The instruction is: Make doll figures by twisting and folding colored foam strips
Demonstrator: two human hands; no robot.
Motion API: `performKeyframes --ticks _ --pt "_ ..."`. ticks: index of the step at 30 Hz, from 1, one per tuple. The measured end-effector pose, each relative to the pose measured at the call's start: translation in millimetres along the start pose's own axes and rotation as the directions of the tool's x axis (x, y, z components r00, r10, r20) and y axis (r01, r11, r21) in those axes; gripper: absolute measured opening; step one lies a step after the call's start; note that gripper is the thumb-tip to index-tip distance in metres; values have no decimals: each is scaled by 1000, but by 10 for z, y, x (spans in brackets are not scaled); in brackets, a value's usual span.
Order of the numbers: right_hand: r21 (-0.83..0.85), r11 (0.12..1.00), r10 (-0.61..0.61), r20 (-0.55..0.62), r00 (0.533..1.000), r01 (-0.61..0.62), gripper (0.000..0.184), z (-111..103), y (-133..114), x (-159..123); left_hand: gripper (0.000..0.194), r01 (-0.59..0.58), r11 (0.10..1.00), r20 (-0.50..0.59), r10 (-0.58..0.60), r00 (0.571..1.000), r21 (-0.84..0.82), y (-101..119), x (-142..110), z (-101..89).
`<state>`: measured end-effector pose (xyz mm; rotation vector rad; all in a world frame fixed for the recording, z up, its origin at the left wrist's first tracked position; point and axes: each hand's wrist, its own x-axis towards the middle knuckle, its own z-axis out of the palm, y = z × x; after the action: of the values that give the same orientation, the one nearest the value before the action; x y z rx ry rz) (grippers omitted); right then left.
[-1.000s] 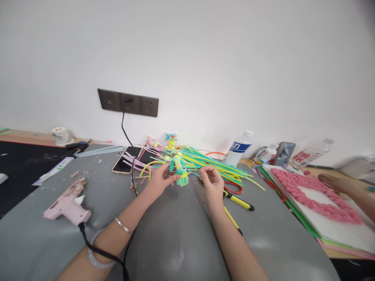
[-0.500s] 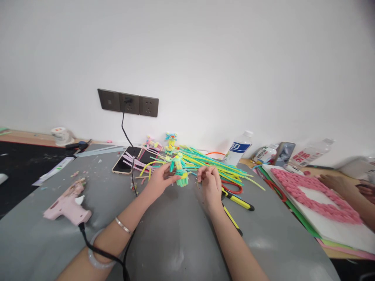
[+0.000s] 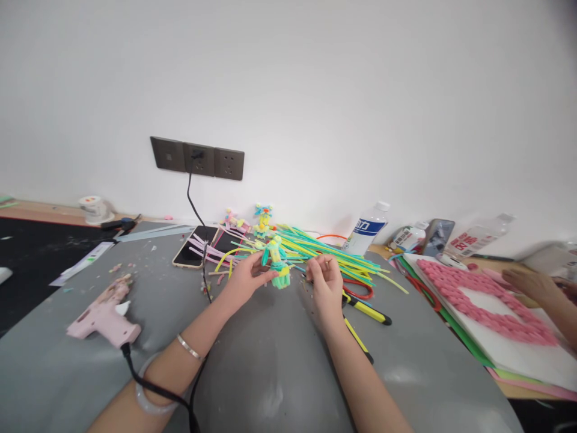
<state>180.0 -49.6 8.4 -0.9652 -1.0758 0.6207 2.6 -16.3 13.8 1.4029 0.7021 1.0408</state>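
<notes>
Over the middle of the grey desk (image 3: 256, 379), your left hand (image 3: 246, 278) has the green-and-yellow figure (image 3: 276, 260) gripped upright between thumb and fingers; I cannot tell whether its base touches the surface. Your right hand (image 3: 326, 287) is near it, on the right, with the fingers curled in toward the thumb; whether they pinch anything, I cannot tell. Yellow handles (image 3: 367, 310) stick out past your right wrist. Behind your hands lie the stems (image 3: 331, 252), with a blue-and-yellow doll (image 3: 262, 221) by the wall and a bottle (image 3: 368, 228) to the right. Left of your left arm lies the glue gun (image 3: 103, 319). Far right, another person's hand (image 3: 532, 285) is beside the pink braid (image 3: 442, 279).
</notes>
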Motion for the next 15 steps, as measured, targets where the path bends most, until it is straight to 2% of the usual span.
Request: performKeyframes --ticks 4,10,15 --pt "-120 993 15 54 998 -9 22 -20 7 9 48 -35 991 -1 35 999 131 -39 7 -29" --pt "-243 970 32 166 986 9 32 -15 66 0 39 -36 959 -54 53 997 283 -142 20 -96" --pt "-301 953 55 229 972 17 20 -30 155 -1 23 -45 950 -37 60 998 307 -146 29 -109"
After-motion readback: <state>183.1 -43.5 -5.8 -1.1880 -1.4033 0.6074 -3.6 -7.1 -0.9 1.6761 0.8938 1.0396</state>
